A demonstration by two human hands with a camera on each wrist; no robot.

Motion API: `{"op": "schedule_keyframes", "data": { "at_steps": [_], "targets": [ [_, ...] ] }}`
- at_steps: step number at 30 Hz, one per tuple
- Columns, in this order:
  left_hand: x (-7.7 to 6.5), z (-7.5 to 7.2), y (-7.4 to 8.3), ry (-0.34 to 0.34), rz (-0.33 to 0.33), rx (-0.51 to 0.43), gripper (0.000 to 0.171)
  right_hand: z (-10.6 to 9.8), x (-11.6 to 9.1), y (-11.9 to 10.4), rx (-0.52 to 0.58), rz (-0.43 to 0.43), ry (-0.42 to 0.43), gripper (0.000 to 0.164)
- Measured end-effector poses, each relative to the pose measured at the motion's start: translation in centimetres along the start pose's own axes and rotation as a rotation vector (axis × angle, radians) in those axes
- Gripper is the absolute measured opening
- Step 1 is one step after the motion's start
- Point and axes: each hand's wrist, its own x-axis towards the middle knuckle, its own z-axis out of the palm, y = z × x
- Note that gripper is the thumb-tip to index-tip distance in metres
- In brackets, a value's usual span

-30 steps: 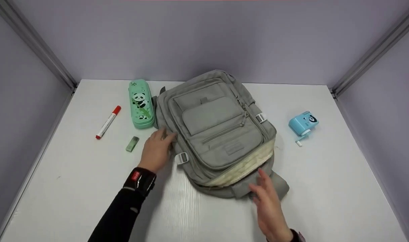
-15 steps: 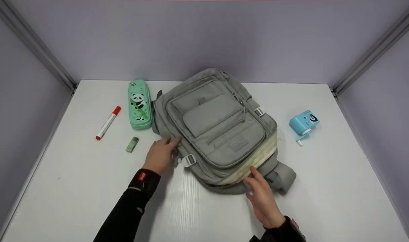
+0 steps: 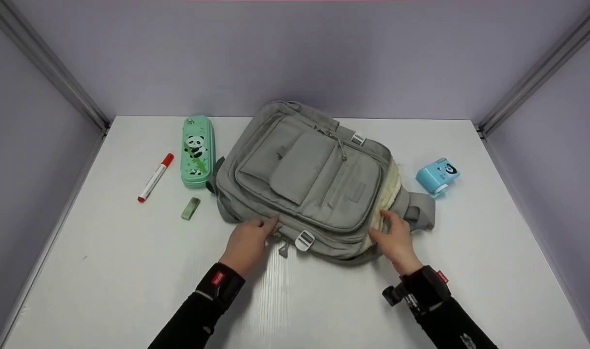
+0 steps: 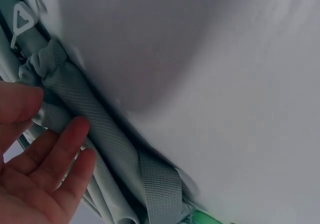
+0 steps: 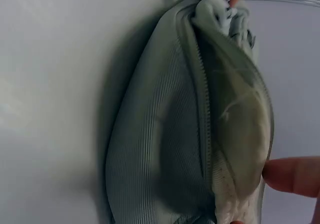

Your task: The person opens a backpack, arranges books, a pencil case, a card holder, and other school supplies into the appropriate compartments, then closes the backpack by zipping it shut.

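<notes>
A grey backpack [image 3: 304, 179] lies flat with its front pockets up. Its unzipped opening [image 5: 215, 108] faces right and shows cream lining. My left hand [image 3: 248, 245] grips the near side behind a white buckle [image 3: 304, 240], thumb on top; in the left wrist view its fingers [image 4: 75, 131] lie against the side fabric. My right hand [image 3: 396, 242] pinches the upper edge of the opening; its thumb [image 5: 292, 176] touches that edge in the right wrist view. Its other fingers are mostly hidden there.
Left of the backpack stand a green panda pencil case [image 3: 198, 152], a red-capped marker [image 3: 155, 178] and a small green eraser [image 3: 190, 208]. A blue pencil sharpener [image 3: 438, 175] sits at the right, close to the backpack's grey strap [image 3: 423, 211]. Walls enclose the white table [image 3: 81, 291].
The backpack has turned counter-clockwise, swinging its opening toward the right and its strap near the sharpener. My left hand moved right with it; my right hand rose onto the opening's edge.
</notes>
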Motion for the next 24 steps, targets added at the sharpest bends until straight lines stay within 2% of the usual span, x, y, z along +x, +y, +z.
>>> {"op": "schedule_keyframes", "data": {
  "at_steps": [4,8,14,18,20,24],
  "targets": [
    [-0.3,0.2,1.1,-0.019,0.005,-0.007,0.054,-0.6,1.5,0.0,-0.155,-0.008,0.052,0.06],
    [-0.3,0.3,2.0,-0.023,0.043,0.037,0.054,-0.9,2.6,-0.3,-0.293,-0.039,0.078,0.057],
    [0.0,0.2,2.8,-0.046,0.084,0.117,0.046,-1.2,3.9,-0.7,-0.391,-0.127,0.078,0.054],
    [0.3,0.2,3.1,-0.06,0.094,0.153,0.042,-1.3,3.8,-0.8,-0.392,-0.131,0.095,0.054],
    [0.3,0.2,3.1,-0.065,0.092,0.162,0.042,-0.7,2.8,-0.9,-0.36,-0.14,0.162,0.053],
    [0.3,0.2,3.2,-0.077,0.076,0.157,0.042,2.5,-0.9,-1.7,-0.195,-0.292,0.348,0.044]
  ]
}}
